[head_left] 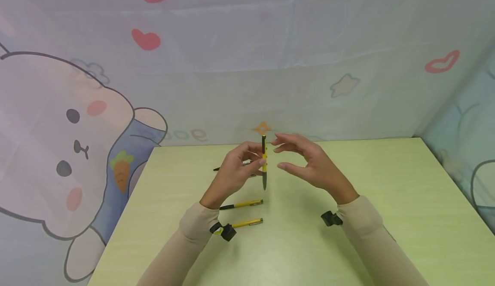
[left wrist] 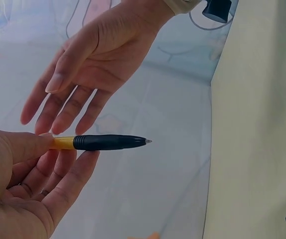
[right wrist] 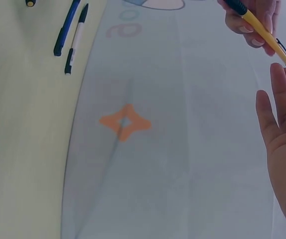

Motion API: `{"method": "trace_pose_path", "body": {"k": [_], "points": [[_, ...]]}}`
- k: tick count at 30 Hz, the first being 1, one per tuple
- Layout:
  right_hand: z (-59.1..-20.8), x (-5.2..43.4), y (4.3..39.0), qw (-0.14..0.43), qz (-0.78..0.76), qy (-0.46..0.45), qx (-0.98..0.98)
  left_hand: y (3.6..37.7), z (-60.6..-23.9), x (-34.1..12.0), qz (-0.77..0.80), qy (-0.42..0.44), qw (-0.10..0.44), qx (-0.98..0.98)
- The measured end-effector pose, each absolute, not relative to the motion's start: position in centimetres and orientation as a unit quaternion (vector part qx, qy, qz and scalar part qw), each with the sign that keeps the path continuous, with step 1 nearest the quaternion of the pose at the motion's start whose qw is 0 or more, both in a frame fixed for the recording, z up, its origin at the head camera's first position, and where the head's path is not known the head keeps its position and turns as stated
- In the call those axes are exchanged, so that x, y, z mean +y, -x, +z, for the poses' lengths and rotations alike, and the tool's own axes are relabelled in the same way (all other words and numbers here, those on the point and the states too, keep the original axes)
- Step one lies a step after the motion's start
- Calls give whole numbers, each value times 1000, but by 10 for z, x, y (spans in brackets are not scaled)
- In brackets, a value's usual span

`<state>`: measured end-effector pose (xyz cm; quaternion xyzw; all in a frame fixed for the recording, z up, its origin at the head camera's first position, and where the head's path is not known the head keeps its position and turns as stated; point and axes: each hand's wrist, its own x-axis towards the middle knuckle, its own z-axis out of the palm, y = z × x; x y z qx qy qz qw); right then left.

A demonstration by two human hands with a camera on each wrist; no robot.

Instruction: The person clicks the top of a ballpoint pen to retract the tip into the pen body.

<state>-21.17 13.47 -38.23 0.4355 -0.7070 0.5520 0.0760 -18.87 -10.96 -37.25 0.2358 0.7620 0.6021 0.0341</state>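
The pen (left wrist: 100, 142) looks plastic, with a glossy yellow barrel and a matt black, perhaps rubbery, grip. The table (head_left: 386, 200) is smooth and matt pale green. The backdrop (head_left: 239, 62) is creased printed cloth.

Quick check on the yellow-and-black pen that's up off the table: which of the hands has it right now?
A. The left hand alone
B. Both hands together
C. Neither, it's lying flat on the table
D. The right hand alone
A. The left hand pinches the yellow-and-black pen upright above the table, while the right hand hovers open beside it without touching.
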Motion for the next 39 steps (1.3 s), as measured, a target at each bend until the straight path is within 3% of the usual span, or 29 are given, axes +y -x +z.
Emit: {"method": "trace_pose_path", "body": {"k": [39], "points": [[-381,122,215,101,527,-440,-720,190,-365,-99,614,-251,33,748]]}}
